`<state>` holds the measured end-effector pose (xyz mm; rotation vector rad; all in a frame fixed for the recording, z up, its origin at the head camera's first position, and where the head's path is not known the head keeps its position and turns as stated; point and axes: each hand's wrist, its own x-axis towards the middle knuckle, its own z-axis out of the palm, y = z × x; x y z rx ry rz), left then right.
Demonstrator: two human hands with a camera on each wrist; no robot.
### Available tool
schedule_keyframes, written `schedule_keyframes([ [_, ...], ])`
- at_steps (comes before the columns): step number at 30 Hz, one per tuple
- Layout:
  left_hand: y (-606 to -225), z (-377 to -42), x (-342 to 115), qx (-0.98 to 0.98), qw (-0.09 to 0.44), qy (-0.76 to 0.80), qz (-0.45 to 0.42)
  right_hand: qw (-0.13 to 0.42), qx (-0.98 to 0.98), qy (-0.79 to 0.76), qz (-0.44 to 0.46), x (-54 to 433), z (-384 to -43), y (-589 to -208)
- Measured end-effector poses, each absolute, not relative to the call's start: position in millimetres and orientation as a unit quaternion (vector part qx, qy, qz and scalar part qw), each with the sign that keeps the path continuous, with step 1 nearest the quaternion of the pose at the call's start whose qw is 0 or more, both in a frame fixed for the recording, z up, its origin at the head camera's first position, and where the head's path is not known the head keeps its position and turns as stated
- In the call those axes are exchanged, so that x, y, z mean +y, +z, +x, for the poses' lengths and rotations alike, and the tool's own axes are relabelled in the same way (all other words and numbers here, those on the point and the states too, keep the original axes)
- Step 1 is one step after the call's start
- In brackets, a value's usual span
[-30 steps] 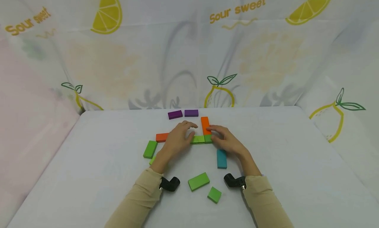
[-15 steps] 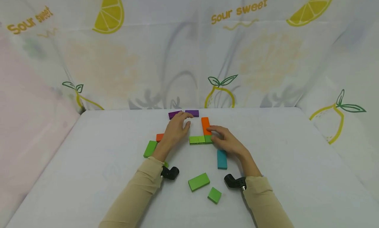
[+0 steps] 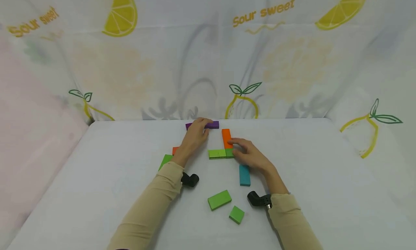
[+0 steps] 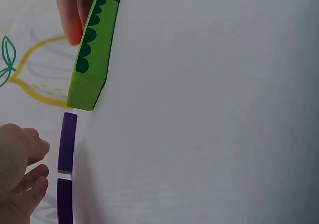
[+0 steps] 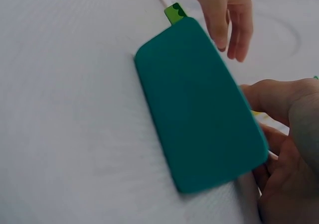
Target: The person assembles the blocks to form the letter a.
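Head view: left hand (image 3: 195,134), fingers parted, is hovering by purple blocks (image 3: 212,125); right hand (image 3: 251,153), loosely spread, is likely steadying the orange block (image 3: 226,135).

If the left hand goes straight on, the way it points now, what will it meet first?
The left hand would probably meet the right purple block, which it partly covers in the head view; contact or depth is unclear.

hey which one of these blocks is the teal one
The oblong block just below the right hand in the head view. No other block in view shares its colour.
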<state>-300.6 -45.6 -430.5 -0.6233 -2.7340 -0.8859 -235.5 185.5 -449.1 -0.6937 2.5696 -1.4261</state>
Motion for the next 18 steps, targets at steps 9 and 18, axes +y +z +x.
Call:
schedule_keyframes([
  [9,-436,-319,-44,-0.931,0.077,-0.276,-0.224,0.065,0.847,-0.476,-0.227,188,-236,-451],
  [18,-437,-328,-41,-0.93,0.059,-0.255,-0.26,0.058,0.851,-0.47,-0.228,188,-237,-453],
])
